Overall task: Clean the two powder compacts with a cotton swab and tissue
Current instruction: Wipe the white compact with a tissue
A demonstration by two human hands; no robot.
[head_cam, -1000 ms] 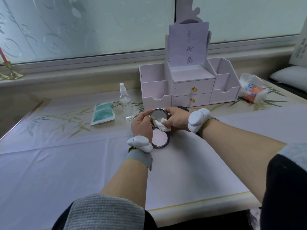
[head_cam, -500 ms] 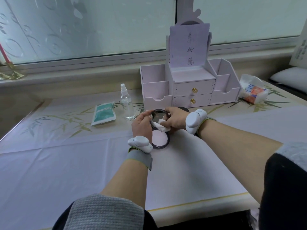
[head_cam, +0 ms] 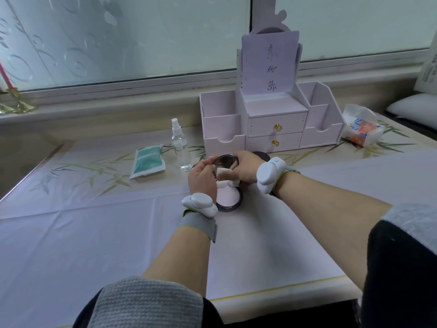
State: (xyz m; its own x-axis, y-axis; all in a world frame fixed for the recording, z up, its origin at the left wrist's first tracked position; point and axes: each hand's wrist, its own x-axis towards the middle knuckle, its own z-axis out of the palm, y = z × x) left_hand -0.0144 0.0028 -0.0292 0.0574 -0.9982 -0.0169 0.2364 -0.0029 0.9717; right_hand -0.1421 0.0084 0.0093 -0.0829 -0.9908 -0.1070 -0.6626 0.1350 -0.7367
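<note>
Two hands meet over an open powder compact (head_cam: 230, 198) that sits on the counter (head_cam: 94, 233), just in front of a lilac drawer organiser (head_cam: 272, 121). Its mirrored lid (head_cam: 224, 160) stands upright, with the pale pink powder pan flat below. The left hand (head_cam: 202, 179) has its grip curled round the lid's left rim, steadying it. The right hand (head_cam: 247, 170) has its grip pinched on a folded tissue (head_cam: 224, 178), pressed low against the mirror near the hinge. A second compact (head_cam: 262, 154), dark and mostly hidden, lies just behind the right hand.

The step in hand looks like wiping the mirror. To do it well, the left hand should brace the lid so the hinge takes no strain while the tissue pushes. Light, short strokes from the centre outward would lift dust without smearing it, with a clean fold facing the glass. The tissue's lower edge hangs close over the powder, so it should stay clear of the pan to avoid dragging powder onto the mirror. The seam by the hinge is probably work for a cotton swab. None is in sight, though a teal packet (head_cam: 147, 160) beside a spray bottle (head_cam: 181, 150) may hold some.
</note>
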